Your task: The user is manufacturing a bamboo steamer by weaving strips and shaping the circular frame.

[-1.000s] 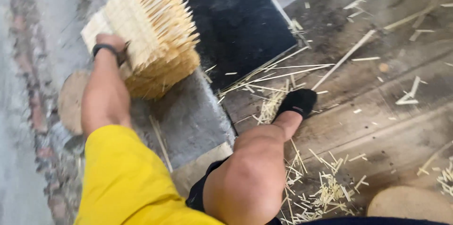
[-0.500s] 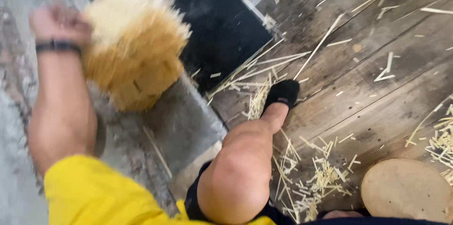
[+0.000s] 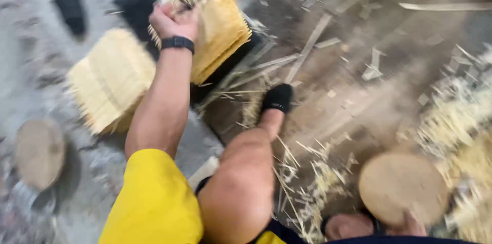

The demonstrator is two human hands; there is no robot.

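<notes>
Seen from above, the left hand [image 3: 173,19] clenches a bundle of pale split sticks [image 3: 215,18] over the floor, beside a second bundle [image 3: 110,77] lying there, loose splinters [image 3: 318,193] still scattered, while the right hand [image 3: 410,223] rests against a round wooden disc [image 3: 402,187], grip unclear.

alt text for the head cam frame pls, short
The person's left hand, a black band at the wrist, grips a bundle of pale sticks over a grey floor; a second bundle lies beside the arm. The right hand rests on a round wooden disc by a bent knee, amid scattered splinters. The frame is motion-blurred.
</notes>
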